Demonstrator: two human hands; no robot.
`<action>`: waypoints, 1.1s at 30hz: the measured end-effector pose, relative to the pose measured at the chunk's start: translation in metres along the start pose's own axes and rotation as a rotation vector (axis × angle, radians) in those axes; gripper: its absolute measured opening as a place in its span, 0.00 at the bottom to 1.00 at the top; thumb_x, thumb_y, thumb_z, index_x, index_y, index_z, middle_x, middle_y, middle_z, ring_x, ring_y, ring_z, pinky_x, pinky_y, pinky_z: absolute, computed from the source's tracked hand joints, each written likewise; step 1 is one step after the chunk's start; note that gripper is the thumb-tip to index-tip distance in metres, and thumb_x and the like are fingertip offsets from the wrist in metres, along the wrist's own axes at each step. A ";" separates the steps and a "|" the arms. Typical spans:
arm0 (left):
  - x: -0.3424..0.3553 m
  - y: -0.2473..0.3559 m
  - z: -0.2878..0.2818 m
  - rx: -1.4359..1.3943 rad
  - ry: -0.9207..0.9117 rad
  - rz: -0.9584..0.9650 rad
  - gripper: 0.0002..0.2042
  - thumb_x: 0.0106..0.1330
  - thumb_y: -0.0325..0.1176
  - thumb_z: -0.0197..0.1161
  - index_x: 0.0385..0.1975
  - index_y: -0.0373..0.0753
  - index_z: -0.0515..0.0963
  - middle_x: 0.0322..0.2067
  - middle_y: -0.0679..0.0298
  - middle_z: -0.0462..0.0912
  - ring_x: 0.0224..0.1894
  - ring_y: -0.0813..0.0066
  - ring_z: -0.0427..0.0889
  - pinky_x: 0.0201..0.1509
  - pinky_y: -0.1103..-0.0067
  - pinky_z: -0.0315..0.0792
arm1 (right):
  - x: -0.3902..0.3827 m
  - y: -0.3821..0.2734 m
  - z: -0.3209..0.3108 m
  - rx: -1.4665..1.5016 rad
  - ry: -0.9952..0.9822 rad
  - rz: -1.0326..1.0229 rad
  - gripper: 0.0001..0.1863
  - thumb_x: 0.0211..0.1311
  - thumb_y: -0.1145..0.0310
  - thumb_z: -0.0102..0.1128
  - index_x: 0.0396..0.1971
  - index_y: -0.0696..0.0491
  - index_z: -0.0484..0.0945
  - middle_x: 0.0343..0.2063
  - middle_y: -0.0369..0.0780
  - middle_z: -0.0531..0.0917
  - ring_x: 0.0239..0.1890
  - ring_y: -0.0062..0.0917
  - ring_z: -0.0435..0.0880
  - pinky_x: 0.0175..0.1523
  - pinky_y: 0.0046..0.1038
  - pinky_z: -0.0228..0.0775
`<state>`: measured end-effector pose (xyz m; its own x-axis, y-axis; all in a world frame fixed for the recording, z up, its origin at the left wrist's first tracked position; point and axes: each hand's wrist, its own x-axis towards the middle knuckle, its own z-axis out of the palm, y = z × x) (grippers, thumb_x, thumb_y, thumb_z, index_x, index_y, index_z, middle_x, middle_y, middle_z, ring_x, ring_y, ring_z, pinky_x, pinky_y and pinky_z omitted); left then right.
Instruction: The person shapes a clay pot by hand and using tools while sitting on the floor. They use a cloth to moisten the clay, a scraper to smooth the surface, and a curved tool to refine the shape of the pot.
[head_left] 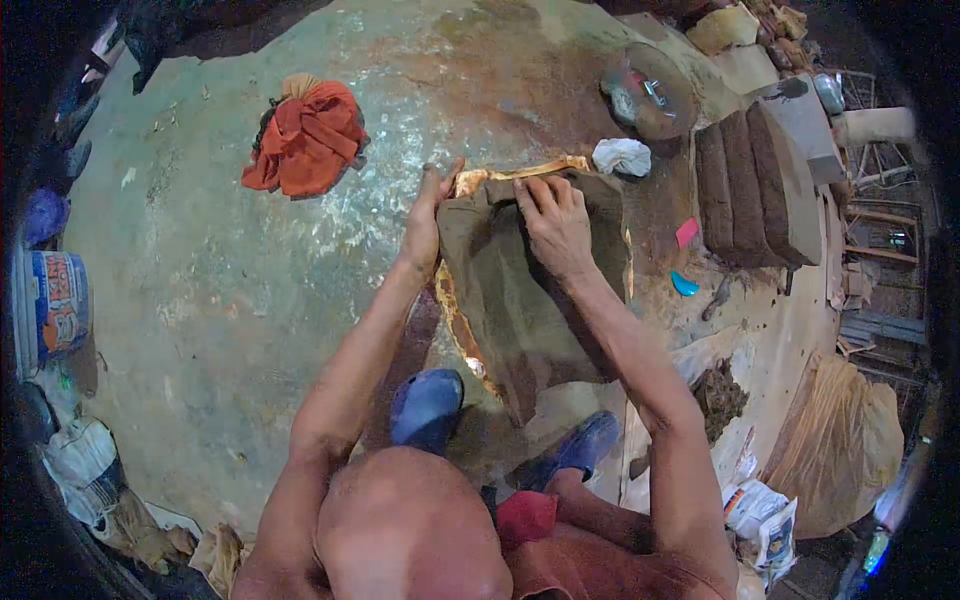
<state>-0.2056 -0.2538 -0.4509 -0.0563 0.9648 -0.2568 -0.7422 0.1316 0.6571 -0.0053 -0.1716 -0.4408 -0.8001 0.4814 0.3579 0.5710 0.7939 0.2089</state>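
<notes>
Your grey-brown slab (520, 295) is mid-frame, long axis roughly vertical, short edge facing frame top. Your left hand (425, 222) is at its upper-left corner; right hand's (556, 222) fingers bent together at the top edge. Can't tell if either pinches.

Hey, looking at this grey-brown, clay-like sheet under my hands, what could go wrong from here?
Your right hand has its fingers on the grey-brown, clay-like sheet near the upper edge; if it is soft, pressing too hard might dent or tear it.

In this view the sheet's lower tip shows between your blue closed-toe clogs, so shifting a foot might scuff it.

The crumpled white bundle sits by the upper right corner and might get in the way.
</notes>
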 end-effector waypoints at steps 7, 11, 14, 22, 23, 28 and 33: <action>-0.004 0.005 -0.014 0.027 0.016 -0.007 0.39 0.77 0.64 0.37 0.76 0.38 0.54 0.65 0.55 0.73 0.63 0.65 0.76 0.69 0.70 0.68 | 0.009 -0.005 -0.017 -0.046 -0.148 -0.013 0.25 0.57 0.71 0.58 0.58 0.52 0.79 0.51 0.37 0.78 0.55 0.33 0.73 0.53 0.36 0.65; 0.002 0.001 0.001 0.032 0.051 -0.013 0.40 0.75 0.67 0.36 0.74 0.38 0.60 0.63 0.53 0.76 0.61 0.62 0.77 0.68 0.68 0.69 | 0.001 0.020 -0.011 -0.126 -0.126 -0.108 0.25 0.57 0.68 0.58 0.57 0.51 0.80 0.50 0.36 0.77 0.54 0.32 0.72 0.53 0.35 0.64; 0.001 0.000 -0.008 -0.061 0.011 -0.016 0.38 0.77 0.63 0.39 0.76 0.39 0.56 0.65 0.55 0.72 0.63 0.65 0.74 0.69 0.69 0.68 | 0.011 0.017 -0.014 -0.183 -0.120 -0.132 0.25 0.55 0.66 0.58 0.56 0.51 0.80 0.51 0.34 0.77 0.55 0.31 0.72 0.53 0.35 0.64; 0.006 -0.005 -0.008 -0.033 0.033 -0.021 0.37 0.78 0.61 0.40 0.74 0.37 0.58 0.69 0.55 0.66 0.65 0.65 0.73 0.70 0.71 0.65 | 0.014 0.041 -0.024 -0.251 -0.184 -0.220 0.23 0.56 0.65 0.58 0.54 0.46 0.80 0.53 0.35 0.76 0.56 0.32 0.72 0.53 0.37 0.65; 0.006 -0.005 -0.013 -0.029 0.033 -0.014 0.37 0.78 0.61 0.40 0.74 0.37 0.58 0.69 0.55 0.66 0.65 0.65 0.73 0.70 0.71 0.65 | 0.019 0.039 -0.027 -0.240 -0.256 -0.177 0.23 0.59 0.62 0.60 0.57 0.45 0.78 0.57 0.36 0.75 0.59 0.33 0.71 0.56 0.40 0.63; 0.006 -0.007 -0.018 -0.048 0.012 -0.019 0.37 0.78 0.61 0.42 0.74 0.35 0.58 0.67 0.55 0.69 0.64 0.66 0.74 0.70 0.72 0.65 | 0.024 0.031 -0.050 -0.135 -0.121 0.021 0.36 0.58 0.42 0.64 0.62 0.47 0.74 0.62 0.38 0.72 0.66 0.38 0.66 0.66 0.50 0.54; 0.006 -0.004 -0.008 -0.035 0.023 -0.018 0.37 0.78 0.61 0.42 0.74 0.35 0.59 0.65 0.56 0.72 0.62 0.66 0.75 0.69 0.72 0.66 | 0.041 0.023 -0.047 -0.276 -0.320 0.603 0.45 0.50 0.28 0.64 0.55 0.54 0.80 0.52 0.46 0.83 0.59 0.42 0.75 0.60 0.55 0.59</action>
<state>-0.2083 -0.2508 -0.4608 -0.0583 0.9568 -0.2848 -0.7659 0.1401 0.6274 -0.0163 -0.1510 -0.3789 -0.3233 0.9230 0.2087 0.9203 0.2553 0.2964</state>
